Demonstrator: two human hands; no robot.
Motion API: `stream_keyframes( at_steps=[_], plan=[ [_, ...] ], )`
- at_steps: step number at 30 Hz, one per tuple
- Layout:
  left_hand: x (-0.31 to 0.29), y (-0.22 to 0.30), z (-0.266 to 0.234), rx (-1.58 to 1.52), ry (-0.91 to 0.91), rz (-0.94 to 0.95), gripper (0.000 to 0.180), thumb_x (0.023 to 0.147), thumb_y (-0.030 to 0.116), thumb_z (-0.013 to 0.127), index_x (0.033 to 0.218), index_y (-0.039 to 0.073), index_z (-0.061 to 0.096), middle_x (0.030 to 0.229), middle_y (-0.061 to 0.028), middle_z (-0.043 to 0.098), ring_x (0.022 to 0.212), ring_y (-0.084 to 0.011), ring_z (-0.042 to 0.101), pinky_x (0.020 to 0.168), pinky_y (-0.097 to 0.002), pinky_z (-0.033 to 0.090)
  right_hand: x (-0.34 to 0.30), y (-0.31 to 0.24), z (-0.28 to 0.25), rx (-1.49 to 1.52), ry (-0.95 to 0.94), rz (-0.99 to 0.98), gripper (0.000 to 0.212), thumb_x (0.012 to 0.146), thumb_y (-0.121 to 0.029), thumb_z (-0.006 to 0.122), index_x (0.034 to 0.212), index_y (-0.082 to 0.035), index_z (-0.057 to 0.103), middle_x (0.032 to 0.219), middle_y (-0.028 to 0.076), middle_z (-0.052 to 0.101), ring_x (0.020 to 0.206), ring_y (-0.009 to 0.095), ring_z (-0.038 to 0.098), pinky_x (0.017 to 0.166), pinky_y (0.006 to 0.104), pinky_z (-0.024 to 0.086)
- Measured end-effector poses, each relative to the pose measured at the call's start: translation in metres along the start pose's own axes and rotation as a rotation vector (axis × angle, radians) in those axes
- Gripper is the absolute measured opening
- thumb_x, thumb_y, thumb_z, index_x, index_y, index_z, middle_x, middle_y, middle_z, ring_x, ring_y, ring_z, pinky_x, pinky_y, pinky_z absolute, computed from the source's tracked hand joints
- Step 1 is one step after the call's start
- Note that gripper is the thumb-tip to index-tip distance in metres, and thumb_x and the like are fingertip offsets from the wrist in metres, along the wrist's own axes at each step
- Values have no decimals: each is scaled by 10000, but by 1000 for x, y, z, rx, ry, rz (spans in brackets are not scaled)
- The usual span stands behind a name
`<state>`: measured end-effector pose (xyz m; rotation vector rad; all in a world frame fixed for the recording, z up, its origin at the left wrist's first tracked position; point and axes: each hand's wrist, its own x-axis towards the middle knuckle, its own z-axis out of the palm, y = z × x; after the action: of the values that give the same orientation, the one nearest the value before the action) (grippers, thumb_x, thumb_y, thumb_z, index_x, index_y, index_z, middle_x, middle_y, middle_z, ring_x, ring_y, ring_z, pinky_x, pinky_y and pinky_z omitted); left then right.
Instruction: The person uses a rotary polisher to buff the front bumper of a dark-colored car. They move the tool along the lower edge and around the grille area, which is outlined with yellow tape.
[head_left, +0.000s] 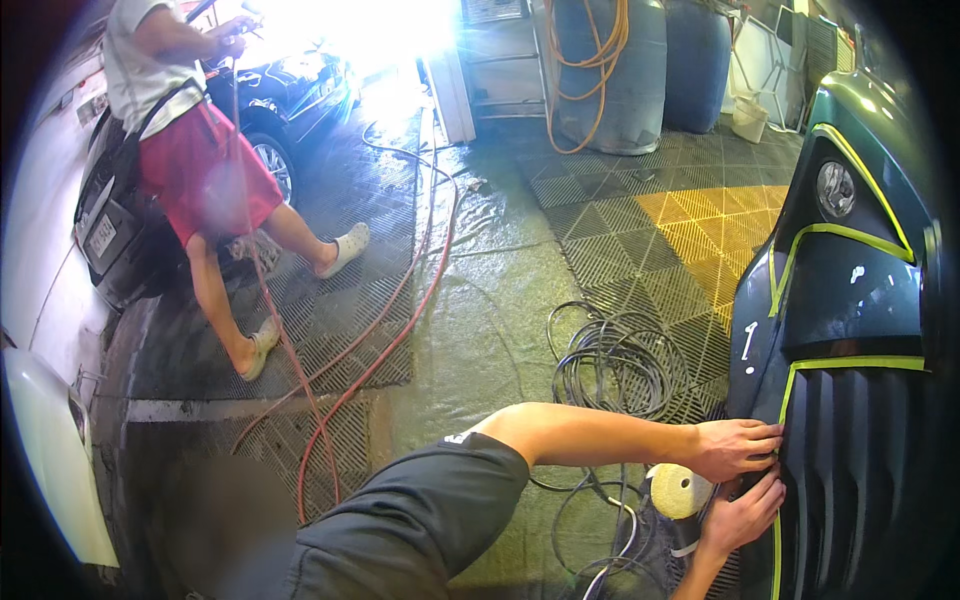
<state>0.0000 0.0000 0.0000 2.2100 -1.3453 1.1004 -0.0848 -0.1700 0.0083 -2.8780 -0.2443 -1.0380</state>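
A dark green car bumper fills the right side, with strips of yellow-green masking tape along its edges and around a black ribbed grille panel. My left hand reaches across from the left, its fingers close together with their tips on the tape line beside the grille. Just below it, my right hand has bent fingers pressed at the same vertical strip. The fingertips partly hide the tape there. Near my wrists sits a round cream polishing pad with a dark centre hole.
Coiled black cable lies on the floor left of the bumper. Red hoses cross the floor mats. At far left a person in red shorts stands beside a black car. Blue barrels and a white bucket stand behind.
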Motion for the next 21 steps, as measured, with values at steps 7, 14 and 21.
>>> stream_keyframes(
  at_steps=[7, 14, 21],
  plan=[
    [12, 18, -39, -112, -120, -105, 581, 798, 280, 772, 1283, -25, 676, 1448, -262, 608, 1514, -440, 494, 1239, -524, 441, 16, -2, -21, 81, -37, 107, 455, 902, -155, 720, 1320, 15, 667, 1335, 208, 628, 1262, 441, 610, 1067, 549, 516],
    [13, 31, -37, -192, -181, -193, 807, 712, 190, 872, 1484, 86, 660, 1585, -248, 560, 1534, -442, 496, 1290, -540, 406, -8, 20, -34, 243, -25, 43, 468, 866, -131, 692, 1325, -48, 719, 1325, 152, 685, 1226, 391, 644, 1061, 505, 541],
    [32, 53, -15, 87, -212, -118, 689, 845, 218, 781, 1521, 189, 651, 1569, -216, 579, 1539, -404, 498, 1202, -552, 453, -39, 62, -53, 145, 17, 89, 550, 821, -147, 728, 1353, -11, 691, 1319, 169, 645, 1225, 410, 623, 1106, 519, 518]
  ],
)
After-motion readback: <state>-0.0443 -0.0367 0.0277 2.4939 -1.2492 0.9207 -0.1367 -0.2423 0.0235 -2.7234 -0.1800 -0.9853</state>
